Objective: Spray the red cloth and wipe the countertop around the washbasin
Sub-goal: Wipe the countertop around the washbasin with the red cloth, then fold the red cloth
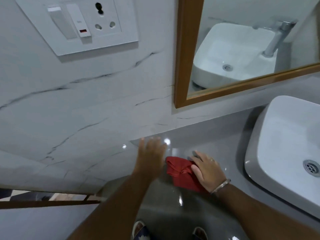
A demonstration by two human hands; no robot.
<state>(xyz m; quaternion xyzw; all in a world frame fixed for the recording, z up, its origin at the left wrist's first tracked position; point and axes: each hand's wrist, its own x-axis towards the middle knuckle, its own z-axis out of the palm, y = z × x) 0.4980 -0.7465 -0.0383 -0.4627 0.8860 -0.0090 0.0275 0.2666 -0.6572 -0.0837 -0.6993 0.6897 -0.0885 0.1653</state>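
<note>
A crumpled red cloth (181, 172) lies on the glossy grey countertop (199, 135), left of the white washbasin (284, 135). My right hand (206, 168) presses flat on the cloth's right side, fingers spread over it, with a ring and a metal bangle at the wrist. My left hand (150, 156) is open and empty, fingers apart, hovering over or resting on the counter just left of the cloth, near the wall. No spray bottle is in view.
A marble-patterned wall (86, 110) rises behind the counter, with a switch and socket plate (81, 23) high on it. A wood-framed mirror (242, 49) reflects the basin and tap. The counter's left end drops off near my left forearm. My feet show below.
</note>
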